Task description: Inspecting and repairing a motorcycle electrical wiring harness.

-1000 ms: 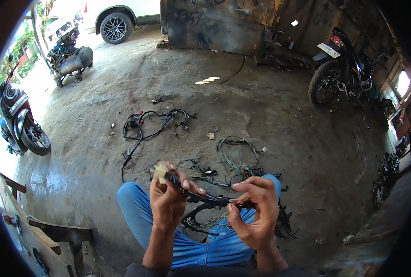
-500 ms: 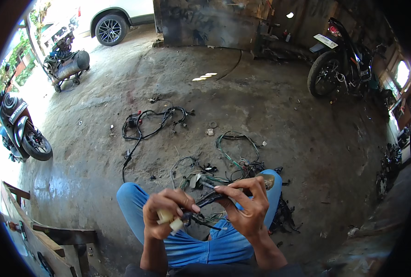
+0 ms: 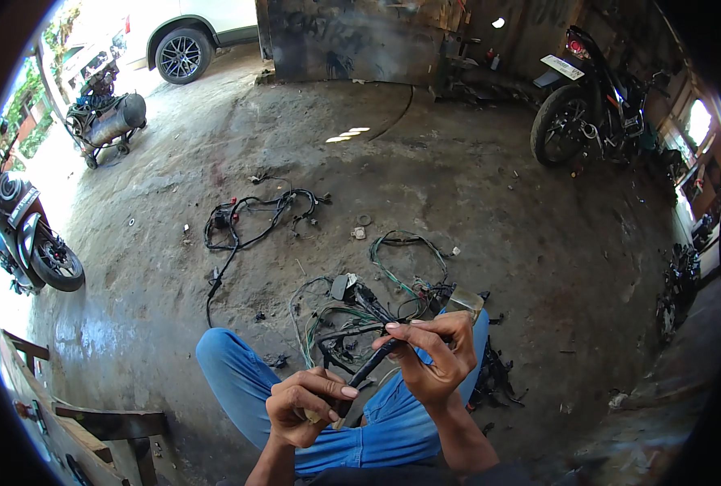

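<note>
My left hand (image 3: 305, 405) grips the lower end of a black wrapped wire bundle (image 3: 371, 366) above my blue-trousered lap. My right hand (image 3: 432, 355) pinches the same bundle higher up, with a small grey-tan piece (image 3: 464, 302) sticking out behind its fingers. The bundle runs into a tangle of green, white and black wires with connectors (image 3: 352, 312) lying on the concrete floor just beyond my knees.
A second black wire harness (image 3: 251, 219) lies farther out on the floor. A motorcycle (image 3: 595, 105) stands at the back right, another (image 3: 24, 243) at the left. An air compressor on wheels (image 3: 105, 121) and a car (image 3: 190, 36) are at the back left. Wooden boards (image 3: 69, 421) sit at lower left.
My left hand has dropped from face height toward my lap, sliding down the bundle. My right hand stays on the bundle and has shifted slightly right.
</note>
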Action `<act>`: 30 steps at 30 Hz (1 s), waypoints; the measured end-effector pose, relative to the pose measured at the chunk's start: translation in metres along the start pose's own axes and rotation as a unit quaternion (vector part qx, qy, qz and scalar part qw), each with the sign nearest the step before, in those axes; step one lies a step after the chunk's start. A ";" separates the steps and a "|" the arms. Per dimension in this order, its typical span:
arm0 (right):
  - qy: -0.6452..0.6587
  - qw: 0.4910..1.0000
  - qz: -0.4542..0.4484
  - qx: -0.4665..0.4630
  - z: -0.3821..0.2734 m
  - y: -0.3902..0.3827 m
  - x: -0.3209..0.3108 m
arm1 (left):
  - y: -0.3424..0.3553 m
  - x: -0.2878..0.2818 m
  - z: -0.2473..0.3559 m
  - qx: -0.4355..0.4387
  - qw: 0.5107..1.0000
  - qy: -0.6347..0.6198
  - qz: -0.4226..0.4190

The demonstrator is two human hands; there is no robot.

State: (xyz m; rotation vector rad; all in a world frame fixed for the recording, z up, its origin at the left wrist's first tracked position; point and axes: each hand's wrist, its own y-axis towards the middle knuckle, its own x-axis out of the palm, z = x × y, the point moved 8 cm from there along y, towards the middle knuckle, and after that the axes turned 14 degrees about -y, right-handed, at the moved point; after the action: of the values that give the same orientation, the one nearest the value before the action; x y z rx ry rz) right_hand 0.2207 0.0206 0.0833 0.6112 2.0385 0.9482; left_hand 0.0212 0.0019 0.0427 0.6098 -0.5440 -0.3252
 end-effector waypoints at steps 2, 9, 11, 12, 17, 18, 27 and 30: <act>0.006 1.000 -0.006 -0.004 0.000 0.000 0.001 | -0.003 -0.002 -0.003 -0.001 1.000 -0.003 0.006; 0.009 1.000 -0.020 -0.004 0.000 0.008 0.003 | -0.012 -0.015 -0.010 -0.025 0.998 -0.005 0.066; 0.014 0.999 -0.032 -0.001 -0.001 0.009 0.004 | -0.017 -0.017 -0.012 -0.055 0.992 -0.045 0.107; 0.011 0.999 -0.039 0.000 0.001 0.011 0.002 | -0.015 -0.018 -0.012 -0.051 0.991 -0.015 0.122; 0.022 0.999 -0.039 0.009 0.004 0.005 0.003 | -0.017 -0.020 -0.012 -0.051 0.989 0.009 0.142; 0.023 0.999 -0.036 0.011 0.005 0.004 0.002 | -0.017 -0.021 -0.010 -0.050 0.988 0.012 0.143; 0.011 0.999 -0.028 0.016 0.005 0.004 -0.002 | -0.008 -0.014 -0.009 -0.029 0.994 0.026 0.098; 0.010 0.999 -0.027 0.019 0.007 0.001 -0.003 | -0.009 -0.014 -0.009 -0.024 0.995 0.033 0.087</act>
State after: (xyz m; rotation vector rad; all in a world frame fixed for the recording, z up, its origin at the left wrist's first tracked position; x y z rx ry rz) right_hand 0.2280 0.0221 0.0827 0.5669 2.0843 0.8878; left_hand 0.0137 0.0053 0.0252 0.5203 -0.5198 -0.1525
